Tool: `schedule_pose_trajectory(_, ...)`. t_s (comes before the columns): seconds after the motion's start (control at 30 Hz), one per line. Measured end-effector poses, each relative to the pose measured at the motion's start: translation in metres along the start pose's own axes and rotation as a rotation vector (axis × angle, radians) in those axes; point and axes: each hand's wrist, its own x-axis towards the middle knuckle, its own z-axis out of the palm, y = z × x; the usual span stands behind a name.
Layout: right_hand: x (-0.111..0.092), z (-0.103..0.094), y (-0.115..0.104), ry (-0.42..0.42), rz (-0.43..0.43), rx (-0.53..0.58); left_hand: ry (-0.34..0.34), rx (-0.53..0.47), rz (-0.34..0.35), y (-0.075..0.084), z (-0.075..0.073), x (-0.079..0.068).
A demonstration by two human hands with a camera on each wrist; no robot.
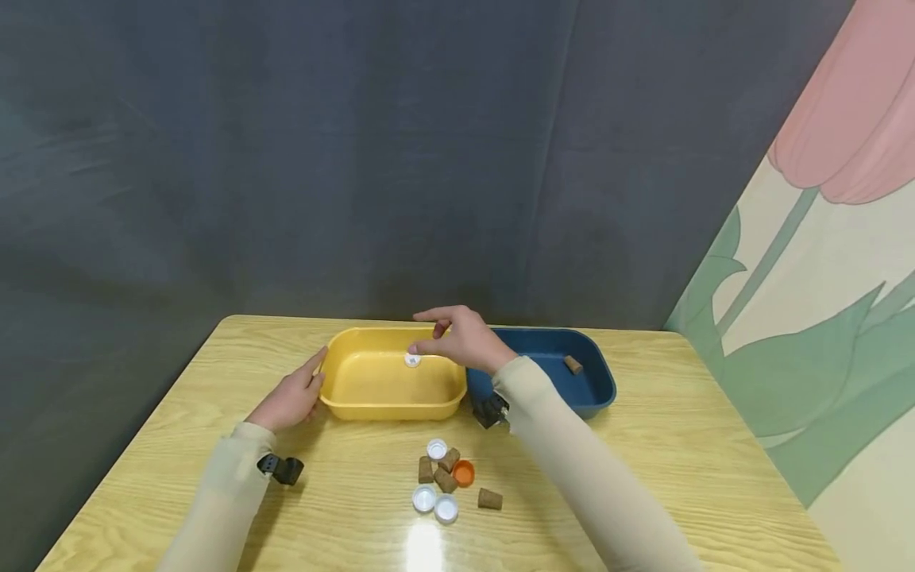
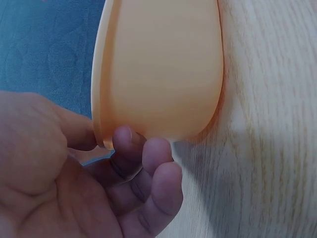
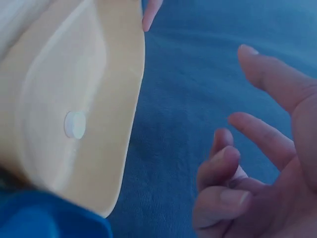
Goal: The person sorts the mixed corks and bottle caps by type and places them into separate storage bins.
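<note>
My left hand grips the left end of a yellow tray. In the left wrist view, curled fingers lie at the tray's outer wall, with another digit at its rim. My right hand hangs over the tray's right half, thumb and index finger spread apart, nothing between them. A white bottle cap lies inside the tray, below that hand in the head view. The right wrist view shows the hand's other fingers loosely bent.
A dark blue tray stands against the yellow one on its right, with one cork inside. Nearer on the wooden table lie several corks, white caps and an orange cap. A dark curtain hangs behind.
</note>
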Motion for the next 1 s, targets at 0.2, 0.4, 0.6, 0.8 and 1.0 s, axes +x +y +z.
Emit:
schedule_pose_trajectory(0.2,-0.038,-0.006,0.017,-0.073,-0.087,0.0,-0.009,-0.017,0.002,0.0,0.004,-0.001)
schedule_pose_trajectory(0.4,-0.079,-0.003,0.035,-0.225,-0.14,0.089,-0.002,0.01,0.012,0.003,0.001,0.001)
schedule_pose_trajectory(0.6,-0.109,0.001,0.055,-0.29,-0.142,0.093,-0.009,0.016,0.006,0.008,-0.002,0.001)
schedule_pose_trajectory(0.8,-0.128,0.005,0.08,-0.31,-0.137,0.093,-0.007,0.006,-0.005,0.008,0.0,0.0)
schedule_pose_trajectory(1.0,-0.137,0.011,0.098,-0.321,-0.127,0.09,-0.019,0.009,-0.007,0.008,0.0,0.002)
